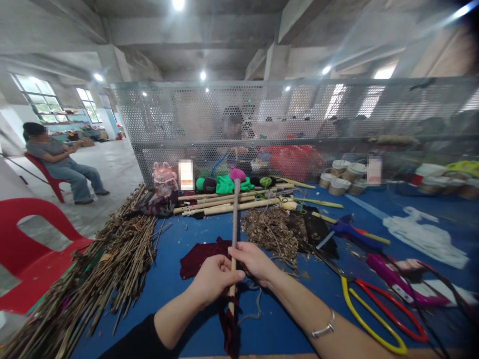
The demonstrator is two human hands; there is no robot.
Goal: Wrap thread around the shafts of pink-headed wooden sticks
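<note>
The stick (234, 219) is held upright over the blue table (175, 304) by both hands: the left hand (214, 277) is closed round its lower shaft and the right hand (255, 259) is pinched on it just above. A pink knob (237, 174) is already seated on top, while the dark red cloth (229, 324) at the foot hangs loose, seemingly unfinished. Twigs (112, 259) are piled to the left, and scissors (377, 309) lie to the right.

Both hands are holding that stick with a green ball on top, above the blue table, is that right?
Not quite. The ball on top of the stick is pink, not green, as the head view shows. The left hand and right hand do both hold the stick above the blue table.
</note>
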